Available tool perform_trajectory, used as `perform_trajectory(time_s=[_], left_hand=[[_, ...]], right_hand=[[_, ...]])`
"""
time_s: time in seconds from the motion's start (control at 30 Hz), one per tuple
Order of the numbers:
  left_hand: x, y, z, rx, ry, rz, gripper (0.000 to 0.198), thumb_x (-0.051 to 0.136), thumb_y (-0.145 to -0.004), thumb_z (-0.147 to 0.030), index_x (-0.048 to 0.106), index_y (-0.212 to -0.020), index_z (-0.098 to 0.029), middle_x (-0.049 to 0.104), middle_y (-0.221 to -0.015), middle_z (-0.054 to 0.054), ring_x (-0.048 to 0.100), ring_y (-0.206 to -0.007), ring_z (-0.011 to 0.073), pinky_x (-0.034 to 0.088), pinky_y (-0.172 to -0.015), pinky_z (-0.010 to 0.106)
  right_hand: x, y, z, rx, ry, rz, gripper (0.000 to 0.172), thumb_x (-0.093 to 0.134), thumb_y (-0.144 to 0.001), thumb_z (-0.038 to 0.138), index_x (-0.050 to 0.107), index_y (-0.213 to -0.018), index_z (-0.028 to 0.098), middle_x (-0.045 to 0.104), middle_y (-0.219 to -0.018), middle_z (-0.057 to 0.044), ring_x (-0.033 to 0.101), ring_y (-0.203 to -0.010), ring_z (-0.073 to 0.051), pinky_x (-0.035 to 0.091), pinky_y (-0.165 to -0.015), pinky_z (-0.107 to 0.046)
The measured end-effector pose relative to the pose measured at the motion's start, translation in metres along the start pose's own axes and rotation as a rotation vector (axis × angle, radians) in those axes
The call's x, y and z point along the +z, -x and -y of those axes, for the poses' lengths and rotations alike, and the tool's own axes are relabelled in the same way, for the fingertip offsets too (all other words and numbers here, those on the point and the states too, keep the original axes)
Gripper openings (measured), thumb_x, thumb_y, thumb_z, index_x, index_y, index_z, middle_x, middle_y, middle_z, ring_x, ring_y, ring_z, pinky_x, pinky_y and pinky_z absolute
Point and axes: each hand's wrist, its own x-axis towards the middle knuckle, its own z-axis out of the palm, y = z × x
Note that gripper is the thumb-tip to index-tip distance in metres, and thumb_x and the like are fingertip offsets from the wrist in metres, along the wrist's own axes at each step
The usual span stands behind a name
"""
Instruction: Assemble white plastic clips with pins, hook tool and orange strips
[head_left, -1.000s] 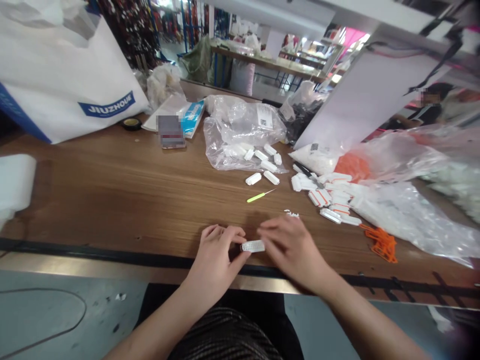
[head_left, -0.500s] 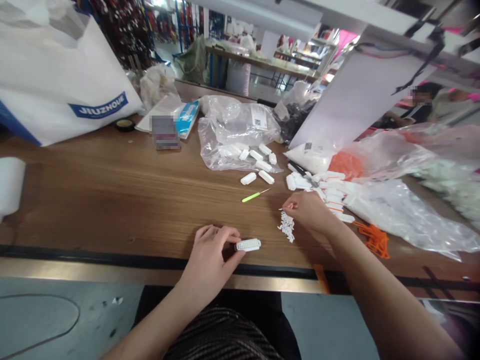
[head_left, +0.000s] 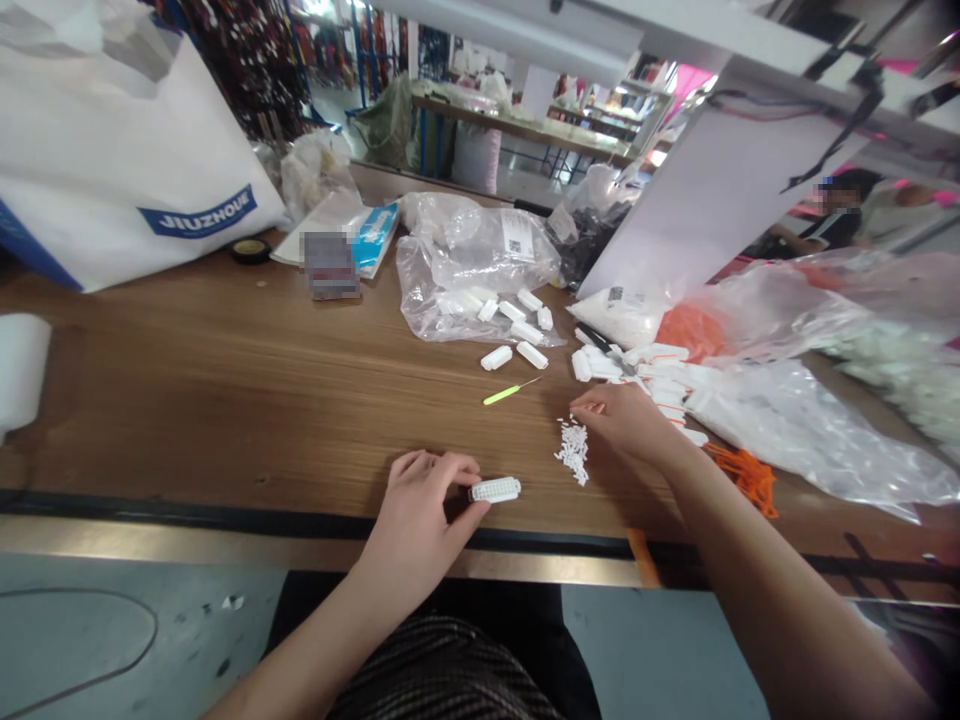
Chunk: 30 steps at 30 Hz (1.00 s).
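Between its thumb and fingers, my left hand [head_left: 431,500] grips one end of a white connector housing [head_left: 496,489]. Rows of small holes show on the housing, close to the table's front edge. My right hand [head_left: 619,420] is at the top of a small heap of white plugs [head_left: 574,452], its fingertips pinched together. Whatever lies in that pinch is too small to make out. A pick with a yellow-green handle [head_left: 502,395] and a thin metal tip rests on the wood beyond both hands.
More white housings [head_left: 532,355] lie on and before a clear plastic bag [head_left: 480,250]. To the right are orange bands [head_left: 750,480], dark-handled tweezers or scissors [head_left: 596,336] and plastic bags [head_left: 817,430]. A large white bag [head_left: 127,150] stands at the left. A person [head_left: 840,215] is in the right background.
My right hand has shifted slightly right and up, off the edge of the plug heap, with its fingers pinched. My left hand and the connector housing have stayed in place.
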Motion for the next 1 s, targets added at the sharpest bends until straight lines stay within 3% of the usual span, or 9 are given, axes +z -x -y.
perform_trajectory(time_s=[0.2,0.4,0.53,0.6,0.7,0.77,0.87,1.0], left_hand=[[-0.001,0.0,-0.001,-0.006,-0.007,-0.004,0.019,0.072,-0.088,-0.02,0.06,-0.101,-0.026,0.077,-0.1,-0.001,0.063,-0.099,0.0265,0.041,-0.098,0.051],[0.0,0.001,0.0,0.002,-0.002,-0.002,0.022,0.074,-0.088,-0.018,0.059,-0.102,-0.025,0.076,-0.101,-0.002,0.064,-0.099,0.0249,0.039,-0.099,0.05],[0.0,0.001,-0.001,-0.004,0.012,0.0,0.021,0.075,-0.087,-0.017,0.06,-0.099,-0.025,0.076,-0.099,-0.003,0.065,-0.096,0.0236,0.038,-0.1,0.05],[0.0,0.0,-0.002,-0.004,0.016,0.001,0.02,0.076,-0.086,-0.017,0.061,-0.097,-0.025,0.076,-0.097,-0.004,0.065,-0.094,0.0229,0.038,-0.099,0.049],[0.0,-0.001,-0.002,0.0,0.017,-0.002,0.02,0.077,-0.086,-0.017,0.062,-0.097,-0.025,0.075,-0.096,-0.004,0.064,-0.092,0.0223,0.038,-0.098,0.048],[0.0,-0.002,-0.002,0.003,0.017,-0.008,0.019,0.077,-0.086,-0.018,0.063,-0.097,-0.025,0.074,-0.095,-0.004,0.064,-0.09,0.0219,0.038,-0.098,0.048],[-0.001,-0.002,-0.003,-0.001,0.027,-0.007,0.019,0.076,-0.085,-0.017,0.062,-0.096,-0.024,0.074,-0.092,-0.004,0.064,-0.088,0.0215,0.038,-0.098,0.048],[-0.002,-0.001,-0.004,-0.01,0.038,0.004,0.019,0.076,-0.085,-0.016,0.062,-0.095,-0.024,0.075,-0.091,-0.004,0.064,-0.087,0.0218,0.038,-0.099,0.049]], right_hand=[[0.007,0.001,0.001,0.127,-0.021,0.047,0.021,0.062,-0.083,0.026,0.082,-0.083,0.02,0.08,-0.084,-0.005,0.073,-0.078,-0.022,0.05,-0.07,-0.03],[0.009,-0.008,-0.005,0.141,-0.106,0.074,0.017,0.063,-0.078,0.024,0.079,-0.076,0.019,0.077,-0.073,-0.004,0.07,-0.07,-0.02,0.051,-0.067,-0.029],[0.008,-0.005,0.01,0.138,-0.172,0.06,0.01,0.065,-0.074,0.019,0.074,-0.07,0.019,0.072,-0.066,-0.002,0.066,-0.064,-0.018,0.049,-0.062,-0.027],[0.009,0.005,0.033,0.06,-0.265,0.005,0.009,0.065,-0.076,0.02,0.072,-0.07,0.02,0.07,-0.066,0.0,0.064,-0.063,-0.017,0.049,-0.062,-0.028],[0.017,0.028,0.074,-0.288,-0.508,-0.004,0.013,0.064,-0.084,0.019,0.07,-0.072,0.022,0.069,-0.078,0.0,0.064,-0.074,-0.015,0.05,-0.074,-0.03],[0.027,0.039,0.096,-0.44,-0.576,-0.014,0.01,0.068,-0.085,0.019,0.07,-0.075,0.022,0.068,-0.084,0.0,0.064,-0.078,-0.015,0.05,-0.079,-0.033],[0.042,0.046,0.108,-0.497,-0.588,-0.026,0.008,0.071,-0.085,0.019,0.07,-0.078,0.022,0.066,-0.089,-0.001,0.064,-0.085,-0.016,0.048,-0.085,-0.036],[0.053,0.044,0.102,-0.5,-0.591,-0.009,0.007,0.071,-0.087,0.017,0.07,-0.082,0.022,0.065,-0.09,-0.001,0.063,-0.09,-0.017,0.046,-0.087,-0.037]])
